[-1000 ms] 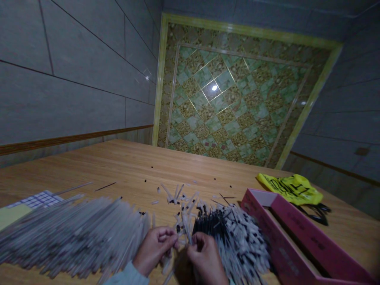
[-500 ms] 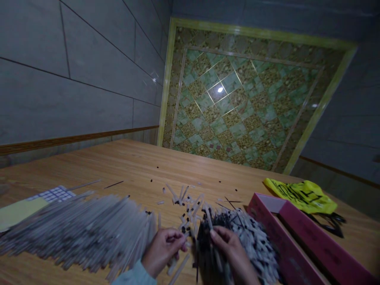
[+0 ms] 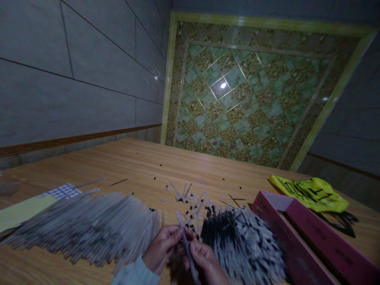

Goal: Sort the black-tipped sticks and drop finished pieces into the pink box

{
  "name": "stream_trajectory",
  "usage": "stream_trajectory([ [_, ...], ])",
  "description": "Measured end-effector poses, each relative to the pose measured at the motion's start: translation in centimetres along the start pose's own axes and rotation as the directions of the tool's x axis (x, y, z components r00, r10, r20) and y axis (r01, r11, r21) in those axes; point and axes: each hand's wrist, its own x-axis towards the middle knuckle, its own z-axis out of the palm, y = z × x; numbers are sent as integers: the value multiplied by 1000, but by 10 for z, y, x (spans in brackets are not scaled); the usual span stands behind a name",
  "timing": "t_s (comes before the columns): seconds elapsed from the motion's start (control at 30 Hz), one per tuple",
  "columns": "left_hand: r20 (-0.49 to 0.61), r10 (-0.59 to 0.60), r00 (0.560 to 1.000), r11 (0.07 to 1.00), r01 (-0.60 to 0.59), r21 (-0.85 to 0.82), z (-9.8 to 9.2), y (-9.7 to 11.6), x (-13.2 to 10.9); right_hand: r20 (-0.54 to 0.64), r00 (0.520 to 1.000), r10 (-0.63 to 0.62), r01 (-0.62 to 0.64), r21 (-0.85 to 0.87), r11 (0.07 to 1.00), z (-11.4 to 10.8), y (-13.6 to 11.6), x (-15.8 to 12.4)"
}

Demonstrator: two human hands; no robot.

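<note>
My left hand (image 3: 162, 247) and my right hand (image 3: 204, 259) meet at the bottom middle, both pinched on one thin pale tube (image 3: 185, 241) that points up and away from me. To the left lies a wide heap of long grey-white tubes (image 3: 86, 227). A pile of dark-tipped refills (image 3: 243, 245) lies right beside my right hand. Several short white caps (image 3: 190, 200) and tiny black bits are scattered just beyond my fingers on the wooden table (image 3: 133, 162).
An open pink cardboard box (image 3: 299, 233) stands at the right. Behind it lie a crumpled yellow bag (image 3: 311, 192) and black scissors (image 3: 341, 223). A yellow sheet and a squared label sheet (image 3: 62, 190) lie at the far left. Grey tiled walls surround the table.
My right hand left the dark-tipped pile and came back to my left hand, and both now pinch one tube held upright. The view shifted slightly left.
</note>
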Motion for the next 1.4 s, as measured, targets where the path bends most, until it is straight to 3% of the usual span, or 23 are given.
stream_trajectory([
  [0.13,-182,-55,982,950,-5,-314,-15,4,4,-69,995,75,-67,115,991,-1,6,-1],
  [0.27,-314,-101,944,923,-29,-384,-26,5,9,-67,996,61,-51,142,989,-1,7,-3],
  [0.53,-337,-89,937,980,22,-198,-12,8,3,-76,997,-25,18,-89,996,0,8,-4],
  [0.77,-229,-33,973,992,3,-130,-4,4,2,-61,998,-24,18,-94,995,-17,23,2],
  [0.9,-294,-9,956,997,-13,-73,-4,1,3,-171,983,-66,35,-178,983,-20,24,2],
  [1.07,-342,-21,939,999,11,-31,-6,1,4,-332,897,-290,191,-301,934,-11,20,-2],
  [1.23,-374,-6,927,1000,6,-3,-6,4,5,-246,959,-142,68,-286,956,-7,22,-2],
  [1.4,-375,-9,927,1000,11,4,-7,2,5,-333,897,-290,208,-262,943,-9,24,-2],
])
